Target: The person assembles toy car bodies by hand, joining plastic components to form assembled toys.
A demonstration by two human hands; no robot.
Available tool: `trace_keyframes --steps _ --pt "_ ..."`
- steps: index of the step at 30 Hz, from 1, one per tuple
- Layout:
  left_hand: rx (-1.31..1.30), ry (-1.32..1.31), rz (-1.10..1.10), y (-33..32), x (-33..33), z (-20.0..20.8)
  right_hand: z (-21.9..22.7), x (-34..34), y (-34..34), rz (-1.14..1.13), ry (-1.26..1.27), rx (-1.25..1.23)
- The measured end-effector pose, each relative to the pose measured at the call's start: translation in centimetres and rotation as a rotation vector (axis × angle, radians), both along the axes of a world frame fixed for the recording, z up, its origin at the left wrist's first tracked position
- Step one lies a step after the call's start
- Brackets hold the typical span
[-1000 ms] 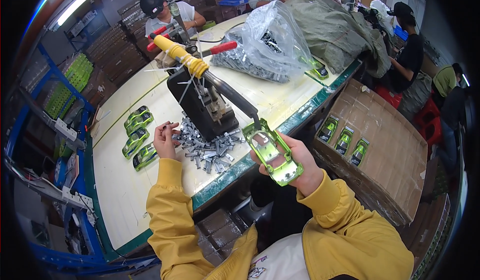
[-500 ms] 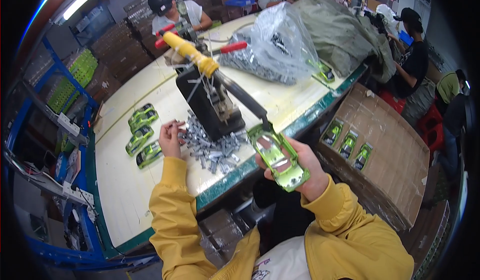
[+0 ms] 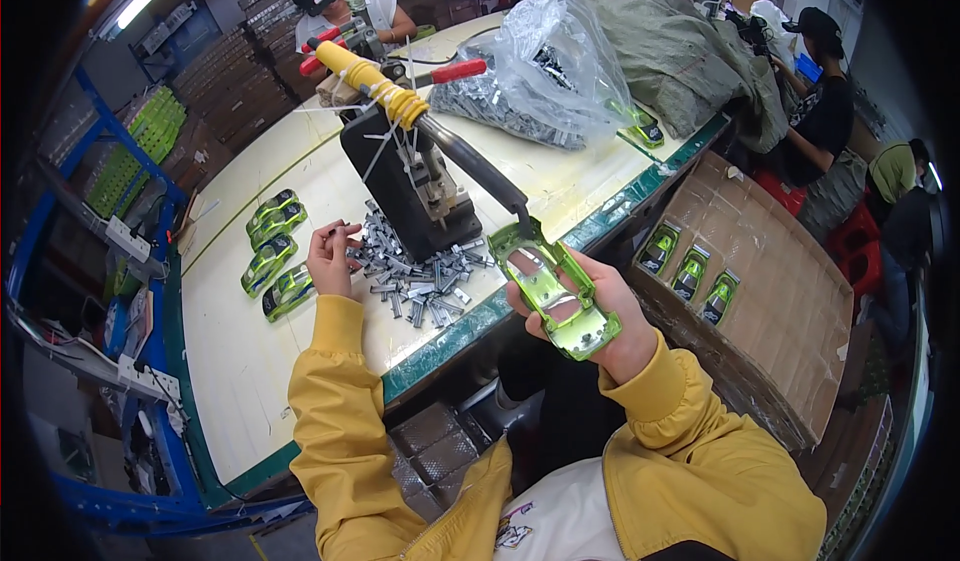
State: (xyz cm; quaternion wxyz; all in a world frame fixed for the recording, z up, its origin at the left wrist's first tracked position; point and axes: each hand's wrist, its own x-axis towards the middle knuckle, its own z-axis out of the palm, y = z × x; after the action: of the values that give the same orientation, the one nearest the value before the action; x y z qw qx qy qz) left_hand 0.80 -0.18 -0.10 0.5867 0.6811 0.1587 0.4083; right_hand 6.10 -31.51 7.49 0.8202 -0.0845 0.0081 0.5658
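Note:
My right hand (image 3: 629, 323) grips a green toy car body shell (image 3: 568, 329), its hollow inside turned up toward me. The shell is held just beyond the table's front edge, by the lower end of a press lever's bar (image 3: 480, 176). My left hand (image 3: 331, 261) is raised at the left side of a heap of small silvery metal pieces (image 3: 425, 286). Its thumb and fingertips are pinched together around something small and dark that I cannot make out. Behind the heap stands a black hand press (image 3: 385, 176) with a yellow-wrapped handle (image 3: 370, 81).
Several green toy car bodies (image 3: 270, 261) lie on the table (image 3: 240, 381) left of my left hand. A cardboard box (image 3: 770, 331) at right holds three more. Behind the press rest a clear bag of metal pieces (image 3: 540, 71) and a grey-green sack (image 3: 660, 56). Other people sit around.
The view has shifted slightly, so the whole scene sits a little higher. My left fingers have lifted into a more upright pinch. The shell stays in my right hand.

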Motion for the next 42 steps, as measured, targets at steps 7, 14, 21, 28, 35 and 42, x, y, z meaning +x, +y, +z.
trace_keyframes --steps 7,14,21,28,35,42 --pt "0.008 -0.001 -0.011 -0.1 -0.2 -0.2 -0.1 0.0 -0.5 0.014 0.057 0.0" --pt "-0.003 0.004 -0.003 -0.4 0.0 0.1 -0.2 0.1 -0.6 0.009 0.081 0.017" --pt "0.022 -0.008 -0.033 0.2 0.2 -0.4 -0.2 0.2 -0.3 0.002 0.032 -0.003" --pt "0.008 0.007 -0.006 -0.1 0.2 0.3 0.0 0.6 -0.2 0.011 0.05 -0.001" --pt "0.034 0.002 0.0 -0.1 -0.1 -0.1 -0.2 0.3 -0.4 0.003 0.052 0.007" --pt "0.057 -0.03 -0.04 -0.3 -0.5 0.0 -1.2 0.3 0.0 -0.011 -0.067 -0.036"
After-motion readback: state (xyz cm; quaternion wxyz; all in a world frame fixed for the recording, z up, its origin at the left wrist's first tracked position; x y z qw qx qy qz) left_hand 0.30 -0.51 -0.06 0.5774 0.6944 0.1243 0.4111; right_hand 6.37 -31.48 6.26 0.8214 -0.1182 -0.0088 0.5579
